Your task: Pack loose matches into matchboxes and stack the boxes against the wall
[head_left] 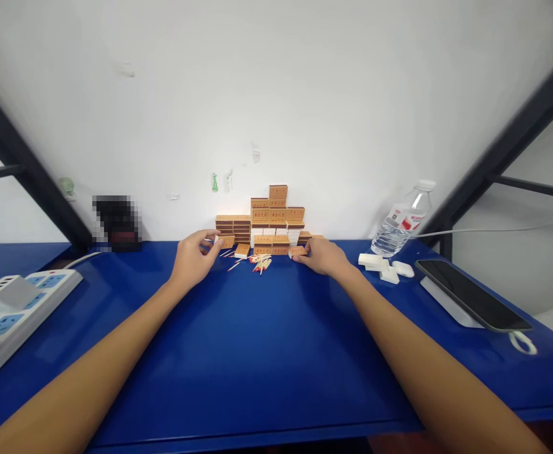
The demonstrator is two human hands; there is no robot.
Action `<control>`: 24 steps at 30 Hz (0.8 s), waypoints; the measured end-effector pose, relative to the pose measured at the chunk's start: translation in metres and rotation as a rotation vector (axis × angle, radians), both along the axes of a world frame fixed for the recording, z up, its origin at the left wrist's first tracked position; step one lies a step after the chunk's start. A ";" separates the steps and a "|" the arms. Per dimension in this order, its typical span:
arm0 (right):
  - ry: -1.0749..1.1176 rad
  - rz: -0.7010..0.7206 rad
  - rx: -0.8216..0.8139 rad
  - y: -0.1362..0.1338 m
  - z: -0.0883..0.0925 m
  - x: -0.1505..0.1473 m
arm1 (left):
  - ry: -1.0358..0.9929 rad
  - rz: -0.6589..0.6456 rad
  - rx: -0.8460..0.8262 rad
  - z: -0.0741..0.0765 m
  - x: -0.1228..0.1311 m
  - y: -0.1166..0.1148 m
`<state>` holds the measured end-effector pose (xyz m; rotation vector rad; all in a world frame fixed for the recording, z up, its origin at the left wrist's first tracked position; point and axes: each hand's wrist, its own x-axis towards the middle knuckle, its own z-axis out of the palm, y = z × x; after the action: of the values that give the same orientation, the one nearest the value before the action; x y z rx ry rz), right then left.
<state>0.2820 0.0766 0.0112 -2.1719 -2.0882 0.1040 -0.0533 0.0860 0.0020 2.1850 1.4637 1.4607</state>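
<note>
My left hand [193, 257] pinches a small orange matchbox [226, 241] between thumb and fingers, just above the blue table [267, 340]. My right hand [322, 255] rests on the table with its fingertips on another orange matchbox [297, 251]. Between the two hands lie loose red-tipped matches [260, 262]. Behind them, against the white wall, stands a stack of orange matchboxes [271, 217] in several tiers, with a lower pile [233, 227] at its left.
A white power strip [6, 309] lies at the left edge. A water bottle [401, 221] stands at back right, with white matchbox trays [378, 263] and an earbud case [403, 269] beside it. A dark phone [472, 295] rests on a stand at right.
</note>
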 end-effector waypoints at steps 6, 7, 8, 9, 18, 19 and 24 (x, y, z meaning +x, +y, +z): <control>-0.031 -0.017 0.000 -0.004 0.003 -0.002 | 0.009 -0.034 0.015 0.000 0.004 -0.003; -0.034 -0.014 0.005 -0.004 0.003 -0.002 | 0.013 -0.036 0.019 0.000 0.004 -0.003; -0.037 -0.010 0.010 -0.004 0.002 -0.002 | 0.016 -0.037 0.022 0.000 0.004 -0.004; -0.040 -0.006 0.015 -0.004 0.002 -0.003 | 0.016 -0.038 0.025 0.000 0.004 -0.004; -0.055 -0.008 0.043 -0.007 -0.001 -0.011 | -0.027 -0.083 -0.020 0.000 0.010 -0.007; -0.047 -0.012 0.046 -0.007 -0.001 -0.012 | -0.022 -0.090 -0.022 0.001 0.010 -0.008; 0.004 -0.044 0.053 -0.007 0.001 -0.013 | -0.004 -0.093 -0.010 0.001 0.011 -0.010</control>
<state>0.2688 0.0701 0.0120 -2.1839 -2.0154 0.0475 -0.0425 0.0763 0.0031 2.2114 1.3463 1.4240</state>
